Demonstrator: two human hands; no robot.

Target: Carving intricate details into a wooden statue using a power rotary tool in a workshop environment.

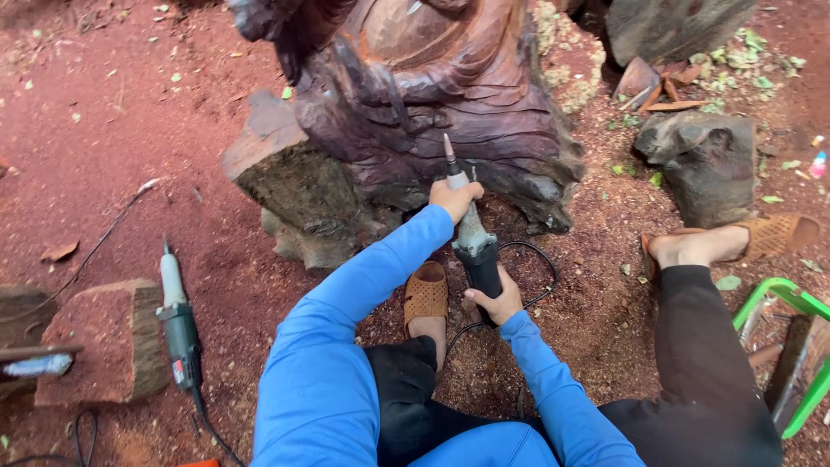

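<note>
Dark reddish wood fills the top of my view: the carved wooden statue (432,95), its folds running down to a rough base that sits on the red sawdust-covered ground (104,112). My die grinder (471,229) lies with its long axis pointing up and a little left, away from my body, its slim bit (449,149) touching the carved drapery low on the figure. So the statue lies straight ahead of the tool's tip, and my left hand is the nearer one to it.

My left hand (456,199) is closed around the pale neck of the grinder, just behind the bit, fingers wrapped over the top. My right hand (494,303) is clenched around the black rear body, closer to my lap, where the black cord (540,259) loops out to the right.

A second, green-bodied grinder (177,320) lies on the ground well off to my left, parallel to the one I hold (untouched, tip also pointing away). It rests just beside a cut wood block (108,342). My sandalled feet (428,298) flank the work, and a green metal stool frame (800,303) stands at my right.
</note>
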